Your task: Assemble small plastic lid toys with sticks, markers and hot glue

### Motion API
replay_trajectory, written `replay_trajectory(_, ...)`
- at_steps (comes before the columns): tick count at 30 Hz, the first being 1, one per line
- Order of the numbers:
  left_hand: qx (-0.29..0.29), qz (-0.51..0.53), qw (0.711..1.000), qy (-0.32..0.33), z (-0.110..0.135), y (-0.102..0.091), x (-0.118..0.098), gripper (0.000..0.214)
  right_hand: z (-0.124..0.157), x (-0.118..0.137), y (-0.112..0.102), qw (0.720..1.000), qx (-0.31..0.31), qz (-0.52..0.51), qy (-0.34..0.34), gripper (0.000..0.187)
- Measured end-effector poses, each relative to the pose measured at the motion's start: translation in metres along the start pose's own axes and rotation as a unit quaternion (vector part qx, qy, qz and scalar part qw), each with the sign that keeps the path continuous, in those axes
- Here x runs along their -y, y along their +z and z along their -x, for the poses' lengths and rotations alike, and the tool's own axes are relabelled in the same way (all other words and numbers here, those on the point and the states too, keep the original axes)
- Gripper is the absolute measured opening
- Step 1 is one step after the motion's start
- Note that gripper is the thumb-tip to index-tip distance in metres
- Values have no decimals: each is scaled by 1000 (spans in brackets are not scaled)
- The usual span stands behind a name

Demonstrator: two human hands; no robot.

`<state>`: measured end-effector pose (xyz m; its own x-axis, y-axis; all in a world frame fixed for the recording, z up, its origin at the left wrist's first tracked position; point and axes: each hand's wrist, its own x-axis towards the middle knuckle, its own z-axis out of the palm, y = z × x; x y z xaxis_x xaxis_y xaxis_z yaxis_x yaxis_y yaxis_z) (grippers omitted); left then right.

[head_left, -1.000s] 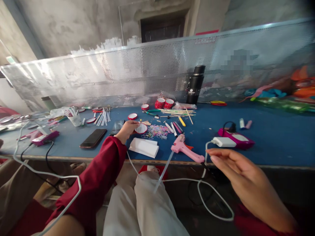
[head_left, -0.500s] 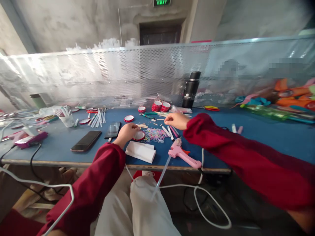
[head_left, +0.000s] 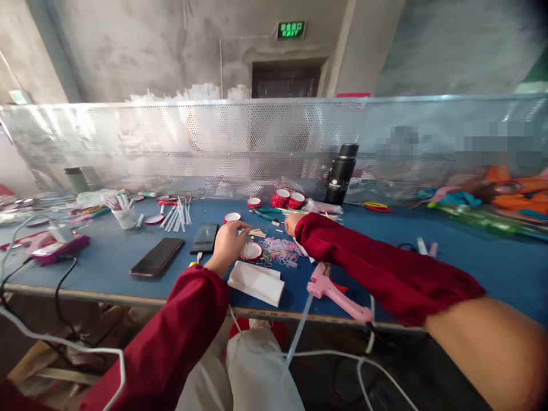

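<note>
Here, the white, red-rimmed dish (head_left: 251, 252) sits beside coloured elastic bands (head_left: 278, 250), probably for easy reach. My left hand (head_left: 232, 241) is beside it, fingertips nearly together; my right hand (head_left: 292, 224) curls farther out; what either holds, I cannot tell. The pink glue gun (head_left: 340, 295) lies nearer me, presumably handy.

The red-rimmed dish (head_left: 252, 251) looks glossy, the perforated partition (head_left: 274, 137) metal.

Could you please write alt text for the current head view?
A person's left hand is beside a red-rimmed dish on a blue table; the right hand is just beyond a pile of colourful loops. A pink glue gun lies near the front edge, right of a folded white sheet.
</note>
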<state>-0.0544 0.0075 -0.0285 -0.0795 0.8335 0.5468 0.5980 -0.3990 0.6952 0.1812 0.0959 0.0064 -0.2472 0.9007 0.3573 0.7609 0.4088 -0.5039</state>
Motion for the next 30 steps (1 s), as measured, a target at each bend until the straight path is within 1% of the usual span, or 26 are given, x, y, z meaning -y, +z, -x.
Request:
replay_trajectory(1, -1, -8, 1000, 2, 0, -1, 0, 15, 0, 1, -3, 1000, 15, 15, 15, 13)
replay_trajectory(3, -18, -8, 1000, 13, 0, -5, -3, 14, 1, 5, -13, 998, 38, 35, 40, 19)
replay_trajectory(4, -33, -4, 999, 27, 1, -8, -7, 14, 3, 9, -19, 997, 44, 38, 43, 18)
replay_trajectory(6, -61, 5, 995, 79, 7, -17, -18, 12, 10, 23, -34, 998, 49, 27, 40, 7)
replay_trajectory(7, -66, 10, 991, 112, 13, -22, -27, 13, 19, 32, -41, 998, 52, 7, 34, 10)
replay_trajectory(8, -60, 25, 987, 146, 21, -27, -37, 14, 31, 41, -48, 998, 60, -18, 30, 19)
replay_trajectory(9, -49, 49, 982, 175, 31, -31, -48, 15, 46, 51, -55, 992, 70, -105, 16, 28)
replay_trajectory(10, -27, 72, 976, 204, 42, -35, -59, 16, 66, 61, -60, 979, 88, -183, 1, 36)
replay_trajectory(11, -12, 93, 969, 228, 55, -38, -71, 17, 88, 71, -65, 966, 100, -239, -8, 42)
replay_trajectory(14, 13, 132, 948, 289, 95, -40, -98, 17, 160, 92, -69, 938, 148, -314, 7, 50)
replay_trajectory(16, 29, 157, 939, 304, 118, -38, -108, 18, 202, 102, -67, 927, 131, -350, 25, 48)
replay_trajectory(18, 34, 176, 936, 304, 138, -37, -114, 19, 235, 108, -60, 912, 120, -390, 49, 46)
replay_trajectory(21, 55, 198, 937, 284, 161, -39, -118, 18, 268, 112, -49, 878, 117, -457, 75, 47)
replay_trajectory(22, 62, 203, 937, 278, 167, -40, -119, 17, 275, 111, -46, 873, 119, -467, 76, 48)
replay_trajectory(23, 68, 207, 938, 271, 173, -42, -120, 16, 281, 110, -44, 876, 117, -463, 70, 50)
replay_trajectory(24, 69, 211, 940, 260, 178, -44, -121, 15, 286, 107, -44, 890, 103, -440, 57, 48)
replay_trajectory(25, 65, 218, 944, 240, 183, -45, -121, 13, 288, 103, -44, 915, 72, -395, 40, 45)
replay_trajectory(26, 58, 231, 948, 209, 187, -45, -121, 10, 289, 98, -46, 946, 22, -324, 19, 40)
replay_trajectory(27, 46, 251, 952, 166, 190, -45, -121, 7, 289, 92, -48, 972, -43, -230, -3, 35)
replay_trajectory(28, 35, 279, 953, 113, 192, -43, -120, 4, 287, 85, -50, 987, -109, -119, -20, 31)
replay_trajectory(29, 25, 314, 947, 53, 194, -41, -119, 4, 284, 79, -52, 987, -159, -4, -31, 29)
replay_trajectory(30, 19, 354, 935, -8, 195, -39, -118, 6, 281, 72, -53, 978, -181, 102, -32, 28)
